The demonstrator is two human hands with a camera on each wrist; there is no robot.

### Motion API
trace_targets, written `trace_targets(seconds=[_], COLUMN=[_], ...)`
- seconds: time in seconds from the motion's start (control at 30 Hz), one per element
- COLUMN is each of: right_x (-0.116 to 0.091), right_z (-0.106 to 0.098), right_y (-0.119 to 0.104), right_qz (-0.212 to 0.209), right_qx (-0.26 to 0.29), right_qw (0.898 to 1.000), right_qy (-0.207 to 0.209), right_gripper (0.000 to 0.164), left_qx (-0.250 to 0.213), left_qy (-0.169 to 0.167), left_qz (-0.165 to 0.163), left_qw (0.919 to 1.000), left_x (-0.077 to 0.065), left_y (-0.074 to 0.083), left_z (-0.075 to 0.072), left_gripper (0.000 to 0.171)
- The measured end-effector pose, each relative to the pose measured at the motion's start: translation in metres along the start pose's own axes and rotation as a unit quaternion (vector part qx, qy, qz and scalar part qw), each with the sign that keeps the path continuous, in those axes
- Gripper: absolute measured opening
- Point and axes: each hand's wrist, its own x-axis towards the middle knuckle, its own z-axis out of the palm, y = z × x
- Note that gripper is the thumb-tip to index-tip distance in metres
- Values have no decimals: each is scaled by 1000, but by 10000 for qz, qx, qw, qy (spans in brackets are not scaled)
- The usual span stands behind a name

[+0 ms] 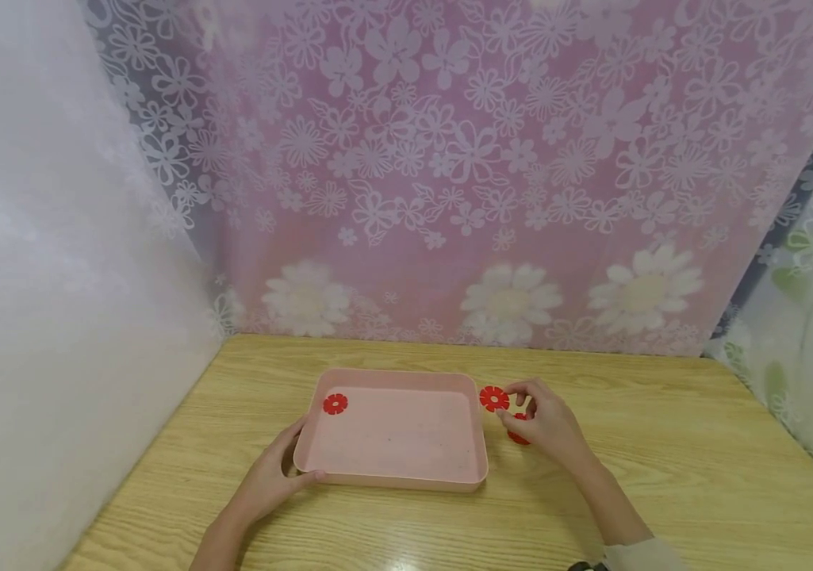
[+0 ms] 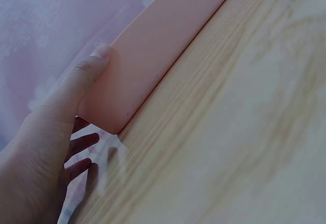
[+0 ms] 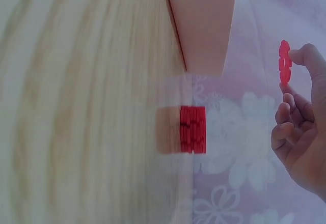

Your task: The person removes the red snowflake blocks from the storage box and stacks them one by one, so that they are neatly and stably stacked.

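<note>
The right hand (image 1: 545,424) pinches one red disc (image 1: 494,398) between thumb and forefinger and holds it up, just beside the far right corner of the pink tray (image 1: 406,480). In the right wrist view the disc (image 3: 284,62) is seen edge-on at the fingertips, and the other fingers (image 3: 285,132) are loosely curled and hold nothing. The left hand (image 1: 270,476) grips the near left corner of the tray: the thumb (image 2: 84,79) lies on the rim and the fingers go under or around the corner, so the tray stands steady on the desk (image 1: 663,444).

To do this step well, I think the pinch must stay light but firm at the disc's edge, because the piece is thin and small and may slip or turn. The left hand should hold the tray in place, so that it does not slide on the smooth wood.

The disc is bright red, flat and round, with a notched edge like a flower or a gear, and a small hole in the middle. It looks like hard plastic. A stack (image 3: 193,130) of the same discs rests on the desk under the right hand, near the tray's right side; in the head view it is mostly hidden. One more disc (image 1: 335,404) lies flat inside the tray, in its far left corner.
</note>
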Motion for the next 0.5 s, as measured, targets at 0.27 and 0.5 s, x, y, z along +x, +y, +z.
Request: trace_targets(seconds=[0.27, 0.5], right_x=[-8, -12], right_z=[-12, -17], right_y=[21, 36], right_qz=[163, 232], right_qx=[-48, -143], right_qw=[9999, 9996], right_qy=[-9, -36], right_gripper=[29, 29], left_qx=[62, 120], left_qy=[28, 44], left_qz=[-38, -88], left_qw=[10000, 9999], left_x=[1, -2], left_y=[-11, 7], left_z=[2, 0], left_gripper=[90, 91])
